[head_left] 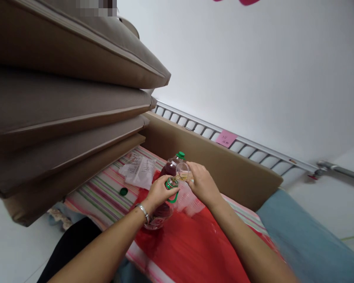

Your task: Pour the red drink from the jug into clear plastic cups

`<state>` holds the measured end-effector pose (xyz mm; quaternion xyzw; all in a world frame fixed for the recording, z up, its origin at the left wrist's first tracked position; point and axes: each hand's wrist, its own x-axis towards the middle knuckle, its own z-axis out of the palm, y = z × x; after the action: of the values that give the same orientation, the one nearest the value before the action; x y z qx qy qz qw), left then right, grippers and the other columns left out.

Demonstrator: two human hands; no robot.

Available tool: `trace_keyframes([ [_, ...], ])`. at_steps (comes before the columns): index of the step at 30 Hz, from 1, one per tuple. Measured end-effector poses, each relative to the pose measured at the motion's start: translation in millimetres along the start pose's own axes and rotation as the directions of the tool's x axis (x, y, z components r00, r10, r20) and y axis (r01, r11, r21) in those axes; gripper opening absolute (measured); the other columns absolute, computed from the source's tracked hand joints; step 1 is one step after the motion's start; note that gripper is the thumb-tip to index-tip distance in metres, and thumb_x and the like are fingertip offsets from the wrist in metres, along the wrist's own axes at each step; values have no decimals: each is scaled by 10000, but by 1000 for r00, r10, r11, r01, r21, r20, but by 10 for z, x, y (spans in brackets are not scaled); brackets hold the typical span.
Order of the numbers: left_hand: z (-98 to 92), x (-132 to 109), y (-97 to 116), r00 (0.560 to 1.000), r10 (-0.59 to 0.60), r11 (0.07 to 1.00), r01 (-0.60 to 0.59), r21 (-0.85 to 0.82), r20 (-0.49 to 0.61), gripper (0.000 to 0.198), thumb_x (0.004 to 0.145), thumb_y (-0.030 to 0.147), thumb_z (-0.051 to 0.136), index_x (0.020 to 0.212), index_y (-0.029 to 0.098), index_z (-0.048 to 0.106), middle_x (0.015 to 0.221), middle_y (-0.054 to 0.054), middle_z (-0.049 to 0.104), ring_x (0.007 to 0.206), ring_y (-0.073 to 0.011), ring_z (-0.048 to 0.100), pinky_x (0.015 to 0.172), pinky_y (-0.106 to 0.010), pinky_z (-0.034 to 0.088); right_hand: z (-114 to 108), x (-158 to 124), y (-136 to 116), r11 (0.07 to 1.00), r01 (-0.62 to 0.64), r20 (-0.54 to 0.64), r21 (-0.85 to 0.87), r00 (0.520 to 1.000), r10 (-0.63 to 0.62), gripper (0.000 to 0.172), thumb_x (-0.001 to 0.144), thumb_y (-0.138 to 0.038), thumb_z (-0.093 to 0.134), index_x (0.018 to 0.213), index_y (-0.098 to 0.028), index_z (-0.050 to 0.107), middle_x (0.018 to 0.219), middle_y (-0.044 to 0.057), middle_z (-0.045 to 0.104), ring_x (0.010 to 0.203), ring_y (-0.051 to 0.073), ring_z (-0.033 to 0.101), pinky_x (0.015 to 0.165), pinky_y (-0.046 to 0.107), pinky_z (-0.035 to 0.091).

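My left hand [161, 190] is closed around the neck of a large clear jug [159, 220] with a green collar and handle. Its mouth is uncapped, and dark reddish contents show low in the body. In my right hand [202, 181] is a clear plastic cup [183, 171], tilted toward the jug with its rim close to the open mouth. Some yellowish liquid shows in the cup. Just behind stands a second jug [170, 165] with its green cap on. A loose green cap [123, 191] lies on the striped cloth to the left.
A red plastic sheet [194, 243] lies over the striped cloth [97, 196]. A white plastic bag [140, 171] sits beside the jugs. Stacked brown cushions [67, 98] rise at the left. A brown board [212, 161] and a radiator [247, 151] with a pink note [226, 138] stand behind.
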<state>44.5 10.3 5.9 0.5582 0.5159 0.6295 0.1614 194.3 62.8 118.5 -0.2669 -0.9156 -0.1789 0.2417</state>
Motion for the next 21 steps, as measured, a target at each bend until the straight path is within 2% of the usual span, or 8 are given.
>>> trace_keyframes([
  [8, 4, 2, 2, 1000, -18, 1000, 18, 10, -2, 346, 687, 341, 734, 995, 207, 655, 970, -43, 716, 892, -217, 652, 842, -341, 495, -16, 28, -104, 956, 213, -21, -201, 975, -222, 480, 814, -69, 447, 1288, -92, 521, 1303, 214, 551, 1233, 316, 478, 1007, 493, 401],
  [11, 3, 11, 11, 1000, -15, 1000, 15, 9, -3, 338, 686, 324, 733, 991, 201, 653, 979, -48, 713, 907, -220, 649, 856, -345, 491, -36, 38, -170, 951, 234, -14, -203, 970, -242, 471, 833, -50, 438, 1291, -108, 529, 1328, 208, 545, 1267, 312, 460, 1043, 517, 350],
  [14, -2, 14, 27, 1000, -16, 1000, 16, 3, 3, 330, 689, 306, 727, 992, 199, 654, 973, -47, 714, 900, -216, 651, 848, -340, 495, -50, 32, -190, 977, 180, -51, -111, 981, -187, 474, 821, -54, 469, 1281, -138, 540, 1349, 179, 542, 1291, 299, 447, 1082, 522, 298],
  [16, -7, 12, 39, 1000, -24, 1000, 24, -6, 13, 329, 692, 305, 725, 996, 201, 654, 963, -44, 719, 885, -212, 657, 832, -333, 502, 6, -42, -132, 997, 41, -117, 71, 993, -32, 473, 800, -114, 537, 1270, -170, 539, 1332, 151, 562, 1274, 287, 471, 1083, 508, 310],
  [17, -10, 10, 44, 999, -28, 1000, 28, -11, 18, 330, 693, 308, 725, 997, 202, 654, 961, -44, 721, 882, -210, 659, 827, -330, 505, 74, -120, -78, 975, -70, -147, 211, 984, 103, 480, 790, -171, 576, 1268, -179, 531, 1307, 144, 582, 1244, 281, 504, 1062, 496, 346],
  [18, -13, 7, 48, 999, -32, 999, 33, -16, 21, 329, 696, 314, 723, 998, 202, 654, 964, -45, 721, 883, -209, 661, 825, -328, 506, 173, -235, -12, 906, -196, -154, 375, 951, 269, 498, 783, -241, 607, 1269, -180, 518, 1273, 142, 606, 1201, 277, 545, 1025, 481, 396],
  [19, -15, 5, 52, 999, -36, 999, 36, -21, 23, 330, 700, 322, 721, 999, 200, 653, 968, -47, 721, 887, -209, 661, 825, -327, 506, 304, -388, 58, 782, -319, -124, 536, 886, 447, 529, 774, -320, 628, 1268, -176, 504, 1232, 142, 630, 1146, 272, 587, 975, 462, 446],
  [21, -17, 2, 59, 999, -42, 999, 42, -30, 24, 335, 707, 339, 714, 1002, 193, 651, 963, -49, 719, 885, -209, 661, 823, -325, 504, 639, -791, 184, 425, -486, 34, 764, 688, 725, 582, 766, -447, 617, 1253, -156, 488, 1167, 149, 664, 1066, 266, 639, 887, 432, 507],
])
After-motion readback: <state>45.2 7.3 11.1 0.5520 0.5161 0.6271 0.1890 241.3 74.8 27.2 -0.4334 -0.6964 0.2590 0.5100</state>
